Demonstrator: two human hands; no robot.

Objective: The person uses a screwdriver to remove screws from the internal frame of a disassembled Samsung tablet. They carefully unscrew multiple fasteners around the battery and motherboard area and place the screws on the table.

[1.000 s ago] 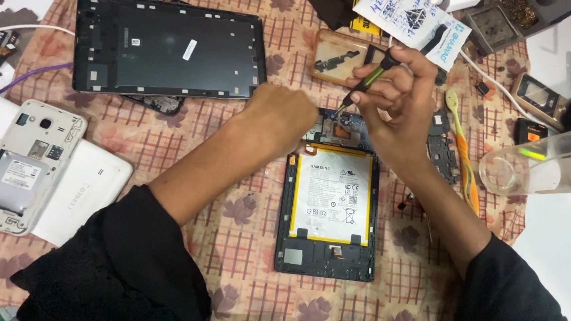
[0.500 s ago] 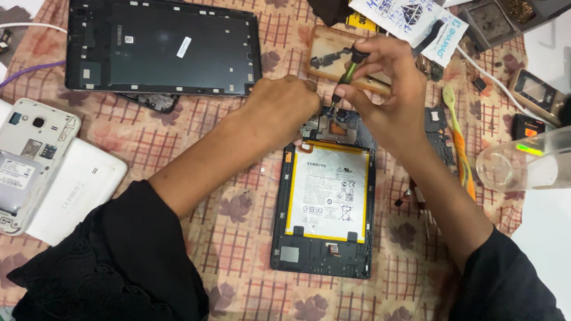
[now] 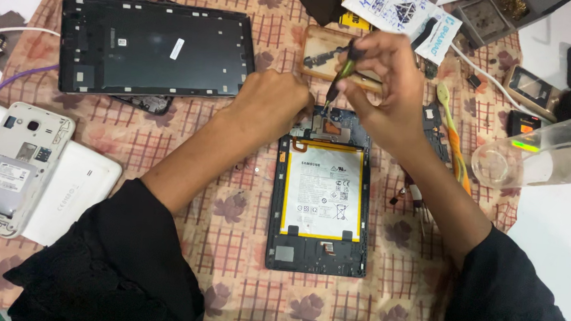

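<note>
An opened tablet (image 3: 321, 203) lies face down on the patterned cloth, its white battery (image 3: 324, 190) with a yellow border exposed. My right hand (image 3: 381, 87) grips a small screwdriver (image 3: 340, 77) with a green and black handle, tip down at the tablet's top edge. My left hand (image 3: 273, 102) rests curled on the tablet's top left corner, fingers pressing near the screwdriver tip. Whether it pinches a small part is hidden.
A black tablet back frame (image 3: 156, 47) lies at the upper left. A white phone with its cover off (image 3: 10, 168) sits on a white tablet at the left. A wooden tray (image 3: 320, 52), printed packet (image 3: 403, 14), clear plastic tube (image 3: 547, 155) and loose parts crowd the right.
My right hand has moved down and left, bringing the screwdriver from above the wooden tray onto the tablet's top edge. The left hand stays at the top left corner.
</note>
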